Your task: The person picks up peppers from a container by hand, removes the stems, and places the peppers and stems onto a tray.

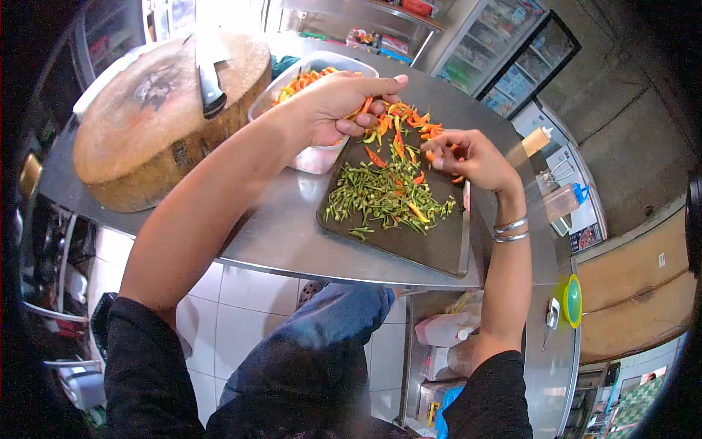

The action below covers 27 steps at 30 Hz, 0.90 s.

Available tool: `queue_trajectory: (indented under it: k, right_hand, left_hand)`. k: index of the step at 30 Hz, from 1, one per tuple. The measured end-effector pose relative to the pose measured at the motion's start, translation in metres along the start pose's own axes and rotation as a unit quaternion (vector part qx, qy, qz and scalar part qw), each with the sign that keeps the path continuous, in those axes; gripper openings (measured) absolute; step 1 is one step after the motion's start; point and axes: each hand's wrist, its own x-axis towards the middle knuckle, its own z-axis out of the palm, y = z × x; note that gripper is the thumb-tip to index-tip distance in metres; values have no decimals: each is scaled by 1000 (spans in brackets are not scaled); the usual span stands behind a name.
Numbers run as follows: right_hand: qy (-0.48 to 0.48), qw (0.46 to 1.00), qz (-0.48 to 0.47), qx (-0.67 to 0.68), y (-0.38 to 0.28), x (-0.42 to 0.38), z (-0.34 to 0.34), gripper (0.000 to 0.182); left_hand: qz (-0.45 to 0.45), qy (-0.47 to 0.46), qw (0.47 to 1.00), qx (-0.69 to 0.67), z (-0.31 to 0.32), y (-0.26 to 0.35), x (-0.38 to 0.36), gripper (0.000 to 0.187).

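Orange and yellow chilies show between the curled fingers of my left hand (351, 106), which is closed on them beside a clear plastic tub (314, 162). More chilies (311, 79) lie inside that tub. My right hand (472, 157) is over the right side of a dark tray (395, 245), its fingers bent together near orange chilies; what they pinch, if anything, is too small to tell. Green stems (380, 194) are heaped on the tray's near part, with a few chilies among them. Loose orange chilies (402, 117) lie toward its far end.
A thick round wooden chopping block (131, 110) stands on the left of the steel table (270, 234), with a knife (210, 88) on it. Sauce bottles (536, 141) and a green bowl (574, 301) are at the right. A glass-door fridge (490, 51) stands behind.
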Motion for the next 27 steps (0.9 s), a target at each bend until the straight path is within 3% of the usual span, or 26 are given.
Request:
queue_trajectory:
  k: [5,8,11,14,16,19,27]
  right_hand:
    - [63,984,-119,114,4,12,16,19]
    - [78,986,-61,134,-4,10,19,17]
    - [55,998,-19,35,-5,8,14,13]
    - [96,994,12,-43,-1,10,14,10]
    - [179,976,-106,68,2,15,21,16]
    - [232,949,-168,131,-9,17,32,15]
    - [287,939,-189,18,-21,20,48,9]
  left_hand:
    - [8,25,997,67,5,0,-2,33]
    - [8,28,998,63,5,0,-3,32]
    - [2,27,998,59,5,0,-2,33]
    - [10,36,996,77,8,1,-4,34]
    - [25,41,994,95,9,-2,-4,36]
    - [37,31,990,136,11,0,-9,40]
    - [55,-13,954,295,16,-5,-10,42]
